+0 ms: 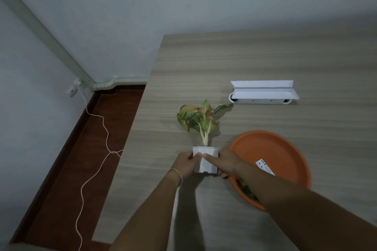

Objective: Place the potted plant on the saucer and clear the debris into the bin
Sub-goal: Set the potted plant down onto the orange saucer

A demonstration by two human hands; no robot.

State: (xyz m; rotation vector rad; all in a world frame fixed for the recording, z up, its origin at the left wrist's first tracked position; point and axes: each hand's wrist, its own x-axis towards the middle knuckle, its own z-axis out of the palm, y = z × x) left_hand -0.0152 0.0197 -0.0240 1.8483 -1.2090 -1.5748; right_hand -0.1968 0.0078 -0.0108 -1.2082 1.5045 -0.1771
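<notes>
Both hands, left hand [186, 162] and right hand [222, 162], closed around white pot [205, 160], on or just above table [265, 57], beside orange saucer [271, 149]. Risk: top-heavy plant [196, 117] tips during transfer; dark debris [245, 189] on the saucer's near edge, possibly leaves, could seat the pot crooked.

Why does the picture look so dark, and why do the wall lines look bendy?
Head view: the room light is dim, so the table looks grey and soft shadows fall beside the pot and the plant's leaves; the wide-angle lens bends the straight wall trim and table edge; both forearms at the bottom look stretched and slightly blurry.
</notes>
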